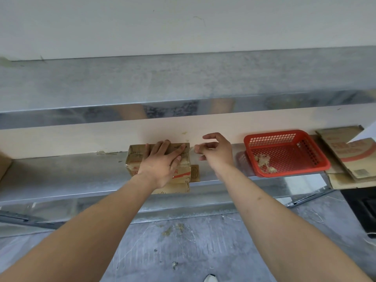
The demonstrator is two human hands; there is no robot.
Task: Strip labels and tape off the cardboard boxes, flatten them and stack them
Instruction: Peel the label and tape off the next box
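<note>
A small cardboard box (138, 159) lies on the metal counter (61, 174), just left of the middle of the frame, its far edge against the pale wall strip behind. It carries red print and strips of clear tape, and its near end hangs over the counter's front edge. The left hand (162, 163) lies flat on top of the box with the fingers straight and spread, pointing toward the upper right, pressing down on the cardboard; most of the box's right half is hidden beneath it.

The right hand (215, 151) hovers just right of the box's far right corner, above the counter. Its fingers are curled and the thumb and forefinger are brought together in a pinch near the box's edge; the spot is blurred, so whether a bit of tape sits between them cannot be told.

Further right, in the middle right of the frame, a red plastic basket (289, 137) stands on the counter with a small heap of torn scraps (264, 162) inside. Beyond it, at the right edge, flattened cardboard boxes (345, 155) lie in a loose stack.

Scraps of debris (173, 230) lie on the grey floor below the counter.
</note>
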